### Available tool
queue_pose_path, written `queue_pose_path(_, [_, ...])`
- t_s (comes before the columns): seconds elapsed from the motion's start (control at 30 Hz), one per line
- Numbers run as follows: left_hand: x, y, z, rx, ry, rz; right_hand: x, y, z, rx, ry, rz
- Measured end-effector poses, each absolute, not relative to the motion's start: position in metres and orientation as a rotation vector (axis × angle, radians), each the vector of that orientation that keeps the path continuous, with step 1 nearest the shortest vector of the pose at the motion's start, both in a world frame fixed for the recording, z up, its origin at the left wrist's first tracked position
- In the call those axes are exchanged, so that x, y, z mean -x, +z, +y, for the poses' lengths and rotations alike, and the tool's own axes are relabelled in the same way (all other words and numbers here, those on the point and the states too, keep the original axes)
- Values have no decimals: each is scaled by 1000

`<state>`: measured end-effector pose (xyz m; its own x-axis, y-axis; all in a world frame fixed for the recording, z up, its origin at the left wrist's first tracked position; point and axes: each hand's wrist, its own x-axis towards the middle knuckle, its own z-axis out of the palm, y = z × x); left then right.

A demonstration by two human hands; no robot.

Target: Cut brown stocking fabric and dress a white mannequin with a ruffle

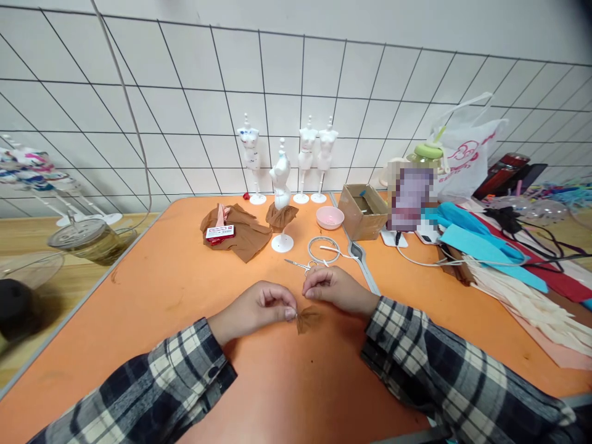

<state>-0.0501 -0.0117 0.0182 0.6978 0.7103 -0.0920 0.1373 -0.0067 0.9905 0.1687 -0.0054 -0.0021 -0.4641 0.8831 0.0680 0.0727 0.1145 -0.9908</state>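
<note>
gathered brown piece pinched at the left fingertips, right hand just beyond

one small brown piece (307, 319) sits over the orange worktop (161, 277), toward its near edge. the left hand (272, 305) has it in a narrow pinch. the piece fans rightward from there, its longer axis roughly along the near edge; whether the free end touches the surface, i cannot tell. the left hand is nearer. the right hand (330, 288), fingertips closely drawn together, sits just beyond, toward the back edge, apart from the piece; any thread in it cannot be made out.

count toward the back edge: four white dress forms (280, 176), one brown cloth (247, 237), one red-and-white packet (221, 232), one pink bowl (330, 224), one cardboard box (364, 226), one pair of scissors (298, 264), one white coil (309, 248).
</note>
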Motion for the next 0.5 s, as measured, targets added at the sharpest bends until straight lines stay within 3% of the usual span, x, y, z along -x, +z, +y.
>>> queue_pose_path(0.13, [48,17,-11,-2054,667,796,-177,-4,1,1098,1266,-1668])
queue_pose_path(0.33, [51,12,-7,-2708,756,749,-172,3,-10,949,1401,-1668])
queue_pose_path(0.5, [52,13,-11,-2949,778,736,-163,-2,-16,1091,1423,-1632])
